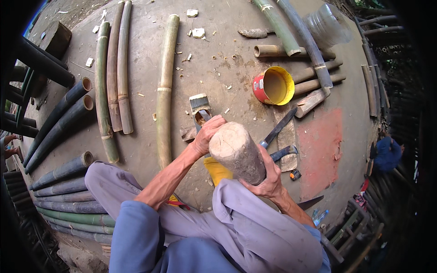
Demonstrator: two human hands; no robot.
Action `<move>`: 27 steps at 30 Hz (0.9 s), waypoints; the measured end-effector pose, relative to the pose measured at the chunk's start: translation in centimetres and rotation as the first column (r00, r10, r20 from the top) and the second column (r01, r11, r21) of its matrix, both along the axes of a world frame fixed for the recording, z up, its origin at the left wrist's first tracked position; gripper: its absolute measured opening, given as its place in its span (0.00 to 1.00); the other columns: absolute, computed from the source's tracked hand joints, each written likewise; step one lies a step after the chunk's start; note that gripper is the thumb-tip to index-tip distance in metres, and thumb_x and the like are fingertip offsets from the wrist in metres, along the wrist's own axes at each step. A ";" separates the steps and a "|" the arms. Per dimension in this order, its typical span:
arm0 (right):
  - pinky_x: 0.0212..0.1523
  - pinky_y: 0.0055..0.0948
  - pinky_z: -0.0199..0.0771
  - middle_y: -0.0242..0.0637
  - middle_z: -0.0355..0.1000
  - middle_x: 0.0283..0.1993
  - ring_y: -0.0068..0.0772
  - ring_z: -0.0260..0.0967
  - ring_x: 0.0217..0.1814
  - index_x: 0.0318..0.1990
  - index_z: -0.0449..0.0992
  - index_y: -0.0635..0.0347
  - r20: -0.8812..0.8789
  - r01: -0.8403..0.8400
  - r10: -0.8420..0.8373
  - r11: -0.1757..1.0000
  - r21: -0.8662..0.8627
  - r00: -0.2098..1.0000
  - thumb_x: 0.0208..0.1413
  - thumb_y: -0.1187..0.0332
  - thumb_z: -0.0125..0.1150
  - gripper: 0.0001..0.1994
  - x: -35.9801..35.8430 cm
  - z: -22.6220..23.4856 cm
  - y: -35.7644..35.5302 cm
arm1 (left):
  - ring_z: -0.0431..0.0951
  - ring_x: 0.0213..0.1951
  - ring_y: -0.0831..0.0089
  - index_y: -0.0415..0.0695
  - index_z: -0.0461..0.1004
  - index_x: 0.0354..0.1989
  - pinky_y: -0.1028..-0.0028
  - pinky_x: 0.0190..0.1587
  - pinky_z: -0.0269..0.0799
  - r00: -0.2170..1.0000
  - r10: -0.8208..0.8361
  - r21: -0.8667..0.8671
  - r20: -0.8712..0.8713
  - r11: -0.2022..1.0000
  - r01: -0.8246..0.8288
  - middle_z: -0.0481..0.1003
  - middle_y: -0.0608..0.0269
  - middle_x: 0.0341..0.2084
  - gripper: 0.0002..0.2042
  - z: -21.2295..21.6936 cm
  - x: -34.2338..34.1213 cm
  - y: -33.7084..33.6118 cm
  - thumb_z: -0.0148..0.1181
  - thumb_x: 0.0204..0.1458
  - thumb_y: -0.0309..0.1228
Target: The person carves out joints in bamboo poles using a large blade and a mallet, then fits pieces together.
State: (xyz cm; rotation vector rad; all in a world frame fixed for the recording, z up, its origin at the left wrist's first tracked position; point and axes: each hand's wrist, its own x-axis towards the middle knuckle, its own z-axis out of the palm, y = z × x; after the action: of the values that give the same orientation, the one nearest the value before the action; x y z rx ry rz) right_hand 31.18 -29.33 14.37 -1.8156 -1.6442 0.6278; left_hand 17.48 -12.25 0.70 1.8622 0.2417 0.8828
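My right hand [269, 176] grips a thick, round wooden mallet [239, 152], its pale flat end facing up. Beyond it, my left hand [208, 135] is closed around a chisel, mostly hidden by the fingers; a bit of its metal [205, 114] shows past them. That metal meets the cut opening of a short dark bamboo piece [199, 105], where wood shavings lie. A wood block [187, 133] sits beside this piece. To the right of the mallet lie a long-bladed knife [280, 127] and a dark curved handle [283, 153], both resting on or near a board [287, 163].
A red and yellow can [274, 86] holds brownish liquid. Long bamboo poles [166, 86] lie ahead and left, with more stacked bamboo [68, 198] by my left knee. Bamboo pieces and a clear plastic container [325, 25] are at upper right. Another person [388, 152] is at far right.
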 end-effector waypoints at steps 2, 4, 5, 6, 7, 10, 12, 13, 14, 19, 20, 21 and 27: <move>0.46 0.42 0.76 0.60 0.69 0.52 0.52 0.74 0.48 0.60 0.58 0.72 -0.051 0.053 -0.044 0.977 0.208 0.998 0.34 0.61 0.78 0.46 0.2 0.1 -1.2 | 0.70 0.31 0.59 0.40 0.69 0.32 0.65 0.35 0.66 0.999 0.048 0.048 -0.012 0.998 -0.047 0.69 0.58 0.27 0.17 0.7 0.1 0.3 0.65 0.30 0.26; 0.47 0.41 0.76 0.55 0.71 0.50 0.48 0.75 0.48 0.60 0.59 0.70 -0.143 -0.135 0.134 0.991 0.004 0.981 0.35 0.63 0.77 0.44 1.6 0.1 -0.3 | 0.70 0.32 0.58 0.41 0.69 0.33 0.64 0.35 0.66 1.000 0.024 0.027 -0.016 0.999 -0.023 0.68 0.58 0.26 0.19 1.1 0.1 0.3 0.63 0.26 0.22; 0.47 0.41 0.76 0.54 0.71 0.49 0.47 0.75 0.48 0.60 0.59 0.70 -0.124 -0.203 0.197 0.979 -0.034 0.972 0.35 0.64 0.76 0.43 1.9 0.3 -0.1 | 0.70 0.32 0.58 0.41 0.69 0.33 0.64 0.36 0.67 0.999 0.029 0.027 -0.022 0.999 -0.029 0.68 0.58 0.26 0.19 1.1 0.2 0.4 0.64 0.27 0.23; 0.47 0.40 0.76 0.53 0.71 0.50 0.47 0.75 0.48 0.61 0.58 0.69 -0.068 -0.138 0.137 0.990 -0.008 0.988 0.35 0.65 0.75 0.44 1.0 -0.1 0.1 | 0.70 0.32 0.58 0.41 0.70 0.34 0.64 0.36 0.67 0.999 0.035 0.027 -0.028 0.999 -0.034 0.68 0.58 0.26 0.19 1.1 0.2 0.3 0.65 0.28 0.23; 0.48 0.39 0.76 0.53 0.71 0.50 0.47 0.75 0.49 0.62 0.57 0.69 -0.014 -0.075 0.075 0.997 0.019 0.997 0.36 0.66 0.74 0.44 0.1 -0.6 0.8 | 0.71 0.33 0.59 0.41 0.70 0.33 0.63 0.36 0.67 0.995 0.097 0.071 0.007 0.993 -0.098 0.69 0.58 0.27 0.18 0.7 0.3 0.2 0.66 0.29 0.25; 0.50 0.35 0.75 0.54 0.67 0.56 0.47 0.73 0.51 0.65 0.53 0.68 -0.145 0.045 -0.057 0.995 -0.085 0.988 0.38 0.65 0.73 0.47 -0.5 2.5 2.9 | 0.71 0.32 0.59 0.42 0.71 0.32 0.64 0.35 0.67 0.983 0.152 0.085 0.099 0.983 -0.161 0.69 0.58 0.27 0.17 0.9 0.7 0.0 0.66 0.30 0.25; 0.51 0.34 0.75 0.52 0.66 0.58 0.45 0.73 0.52 0.66 0.53 0.67 -0.232 0.100 -0.097 0.995 0.004 0.968 0.40 0.62 0.72 0.46 -0.4 4.0 1.6 | 0.70 0.30 0.59 0.42 0.70 0.32 0.65 0.34 0.67 0.988 0.130 -0.006 0.085 0.991 -0.130 0.69 0.58 0.26 0.17 0.6 1.0 0.8 0.65 0.29 0.24; 0.51 0.33 0.73 0.50 0.67 0.55 0.43 0.72 0.51 0.65 0.53 0.67 -0.201 0.029 -0.046 0.996 -0.088 0.979 0.38 0.64 0.72 0.46 -0.2 5.1 1.9 | 0.70 0.30 0.58 0.42 0.69 0.31 0.65 0.34 0.67 0.994 0.107 -0.003 0.012 0.994 -0.107 0.68 0.58 0.25 0.17 0.8 0.6 0.5 0.63 0.27 0.22; 0.52 0.33 0.71 0.48 0.68 0.51 0.41 0.70 0.50 0.64 0.53 0.67 -0.166 -0.058 0.030 0.984 -0.168 0.986 0.36 0.66 0.72 0.45 0.4 6.1 2.7 | 0.70 0.30 0.58 0.42 0.69 0.31 0.65 0.34 0.67 0.993 0.119 -0.024 0.002 0.993 -0.118 0.68 0.58 0.25 0.17 0.8 0.5 0.6 0.62 0.27 0.21; 0.53 0.38 0.72 0.57 0.67 0.56 0.51 0.71 0.54 0.66 0.52 0.65 -0.155 0.143 -0.181 0.964 -0.224 0.971 0.36 0.66 0.72 0.47 -0.8 0.5 3.5 | 0.70 0.31 0.58 0.41 0.73 0.34 0.66 0.36 0.65 0.975 0.165 0.001 0.151 0.986 -0.167 0.71 0.57 0.29 0.17 -0.3 1.1 0.7 0.63 0.29 0.21; 0.55 0.38 0.72 0.57 0.67 0.57 0.52 0.70 0.57 0.66 0.51 0.66 -0.123 0.108 -0.139 0.968 -0.225 0.983 0.37 0.65 0.72 0.47 -0.6 1.8 3.2 | 0.70 0.31 0.58 0.42 0.73 0.33 0.66 0.35 0.65 0.969 0.213 -0.062 0.123 0.977 -0.206 0.71 0.57 0.28 0.17 -0.4 1.1 0.0 0.63 0.29 0.21; 0.55 0.39 0.72 0.56 0.67 0.57 0.52 0.70 0.57 0.66 0.52 0.66 -0.181 0.126 -0.149 0.983 -0.135 0.972 0.37 0.65 0.72 0.47 -0.9 1.2 1.4 | 0.70 0.30 0.58 0.42 0.72 0.33 0.66 0.34 0.64 0.974 0.212 -0.091 0.080 0.975 -0.204 0.71 0.58 0.27 0.17 -0.3 0.9 -0.3 0.63 0.29 0.21; 0.54 0.35 0.72 0.56 0.69 0.54 0.47 0.73 0.52 0.67 0.50 0.68 -0.124 0.105 -0.128 0.978 -0.179 0.984 0.36 0.64 0.72 0.49 -1.3 0.6 2.8 | 0.73 0.28 0.58 0.41 0.72 0.29 0.66 0.30 0.66 0.947 0.319 -0.095 0.019 0.944 -0.316 0.72 0.55 0.24 0.13 -0.6 2.1 -0.9 0.67 0.34 0.30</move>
State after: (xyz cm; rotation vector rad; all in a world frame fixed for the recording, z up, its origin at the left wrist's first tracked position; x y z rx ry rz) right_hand 29.91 -26.52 15.02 -1.9303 -1.4203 0.8426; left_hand 19.61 -13.14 0.15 1.7486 0.5649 1.1026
